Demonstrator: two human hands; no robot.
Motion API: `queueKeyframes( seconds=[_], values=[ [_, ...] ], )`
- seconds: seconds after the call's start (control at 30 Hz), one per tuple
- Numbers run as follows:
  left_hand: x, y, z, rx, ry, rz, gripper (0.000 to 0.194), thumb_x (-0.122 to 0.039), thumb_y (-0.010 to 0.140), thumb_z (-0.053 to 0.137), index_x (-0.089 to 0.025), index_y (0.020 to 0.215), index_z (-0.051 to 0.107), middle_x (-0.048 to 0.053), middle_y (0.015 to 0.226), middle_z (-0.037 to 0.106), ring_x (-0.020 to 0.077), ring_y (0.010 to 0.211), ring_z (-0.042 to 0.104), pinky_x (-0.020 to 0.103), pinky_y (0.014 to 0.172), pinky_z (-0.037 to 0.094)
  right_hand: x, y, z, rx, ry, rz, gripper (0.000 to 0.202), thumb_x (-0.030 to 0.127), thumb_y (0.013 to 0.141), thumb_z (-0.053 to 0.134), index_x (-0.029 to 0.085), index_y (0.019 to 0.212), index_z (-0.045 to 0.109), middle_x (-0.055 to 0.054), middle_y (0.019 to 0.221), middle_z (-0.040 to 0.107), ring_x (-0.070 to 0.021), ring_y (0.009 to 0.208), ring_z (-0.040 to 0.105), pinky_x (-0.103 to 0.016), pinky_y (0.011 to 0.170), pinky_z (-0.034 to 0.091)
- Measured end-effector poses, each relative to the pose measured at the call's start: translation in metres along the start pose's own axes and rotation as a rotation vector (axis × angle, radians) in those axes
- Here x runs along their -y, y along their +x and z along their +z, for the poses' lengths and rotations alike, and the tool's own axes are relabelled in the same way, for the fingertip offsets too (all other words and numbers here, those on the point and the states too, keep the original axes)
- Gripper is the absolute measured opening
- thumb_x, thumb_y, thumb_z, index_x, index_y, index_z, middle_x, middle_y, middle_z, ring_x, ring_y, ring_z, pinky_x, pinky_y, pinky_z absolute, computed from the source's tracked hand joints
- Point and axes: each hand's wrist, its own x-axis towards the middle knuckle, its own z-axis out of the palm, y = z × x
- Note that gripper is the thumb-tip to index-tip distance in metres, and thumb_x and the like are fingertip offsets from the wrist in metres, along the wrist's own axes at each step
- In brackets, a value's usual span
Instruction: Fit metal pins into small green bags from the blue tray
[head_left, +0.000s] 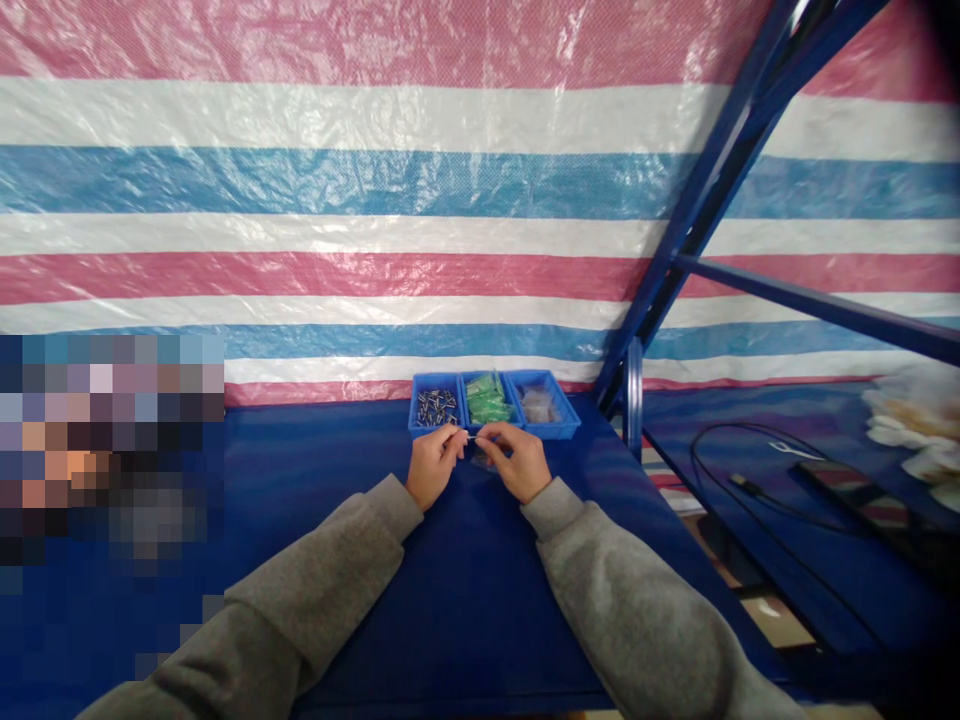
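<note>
My left hand (433,462) and my right hand (516,458) meet just in front of the blue bins, fingertips pinched together. Between them runs a small, thin, pale piece (471,437), too small to name, gripped from both sides. Under my right fingers something small and see-through (482,458) shows in part; I cannot make out what it is. The left blue bin (413,405) holds many small metal pieces (436,408), like screws or pins. Green packets (487,398) fill the middle bin, and clear plastic bags (538,405) lie in the right one.
The bins stand at the back of a blue table (450,620), before a striped plastic sheet (375,180). A blue metal frame (675,250) rises at the right. Beyond it, a second table carries a black cable (720,470) and white-and-tan items (915,430). The left side is pixelated.
</note>
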Motion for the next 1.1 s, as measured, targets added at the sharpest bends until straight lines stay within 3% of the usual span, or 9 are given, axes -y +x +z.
queueKeyframes(
  seconds=[0.17,0.33,0.6,0.87,1.1],
  values=[
    [-0.0036,-0.0005,-0.0018,0.006,-0.022,0.011,0.032,-0.036,0.09,0.042,-0.014,0.072,0.057,-0.002,0.055,0.054,0.0072,0.047,0.05,0.017,0.05,0.041,0.0006,0.0003,-0.0002,0.024,-0.006,-0.002,0.015,0.029,0.086,0.05,0.019,0.08,0.059,-0.001,0.072,0.061,-0.0105,0.048,0.054,-0.023,0.054,0.045],
    [-0.0076,-0.0014,-0.0034,-0.055,-0.004,0.101,0.021,-0.033,0.085,0.053,-0.015,0.088,0.062,0.001,0.072,0.065,0.0087,0.055,0.056,0.019,0.054,0.043,0.0005,0.0008,-0.0011,0.003,-0.036,0.011,0.015,0.027,0.086,0.049,0.019,0.078,0.058,0.001,0.063,0.059,-0.0108,0.046,0.053,-0.023,0.054,0.043],
    [-0.0094,-0.002,-0.0029,-0.12,0.007,0.17,0.016,-0.029,0.083,0.057,-0.016,0.082,0.066,0.004,0.08,0.069,0.0119,0.065,0.061,0.022,0.062,0.047,-0.0017,-0.0005,-0.001,-0.005,-0.041,0.04,0.017,0.03,0.086,0.05,0.019,0.077,0.059,0.002,0.057,0.056,-0.0114,0.046,0.053,-0.023,0.054,0.043],
    [-0.0026,-0.0006,-0.0025,-0.061,0.05,0.068,0.028,-0.033,0.088,0.046,-0.015,0.072,0.061,-0.001,0.057,0.06,0.008,0.048,0.053,0.018,0.052,0.042,-0.004,-0.001,0.0016,-0.005,-0.087,-0.011,0.023,0.033,0.087,0.051,0.019,0.072,0.061,-0.001,0.061,0.061,-0.0133,0.053,0.056,-0.023,0.055,0.044],
    [-0.0034,-0.0012,-0.0027,-0.056,0.05,-0.002,0.037,-0.037,0.09,0.042,-0.016,0.062,0.053,-0.004,0.047,0.051,0.0072,0.045,0.05,0.017,0.049,0.039,-0.0059,-0.002,0.0023,-0.019,-0.033,-0.025,0.018,0.033,0.086,0.052,0.019,0.085,0.065,-0.004,0.08,0.066,-0.0142,0.06,0.06,-0.025,0.058,0.049]
  ],
)
